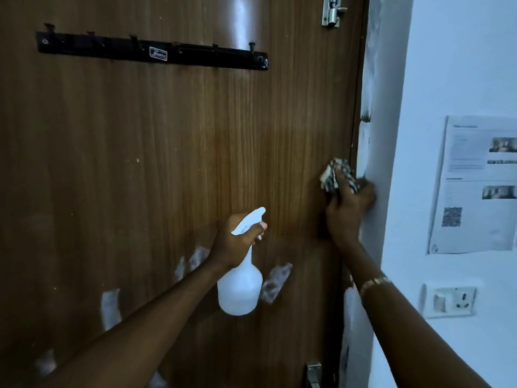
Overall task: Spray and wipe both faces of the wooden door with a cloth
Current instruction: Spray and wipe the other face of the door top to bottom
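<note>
The brown wooden door (173, 152) fills most of the view. My left hand (235, 242) grips the neck of a white spray bottle (240, 287), nozzle pointing at the door, held in front of its middle. My right hand (348, 211) presses a bunched checked cloth (337, 175) against the door's right edge, beside the white frame. White smears (275, 281) mark the lower part of the door.
A black hook rail (151, 50) is screwed across the upper door. A metal bolt latch (333, 11) sits at the top right, a metal handle (313, 373) at the bottom. On the white wall (447, 65) to the right hang a printed sheet (475, 186) and a socket plate (450, 301).
</note>
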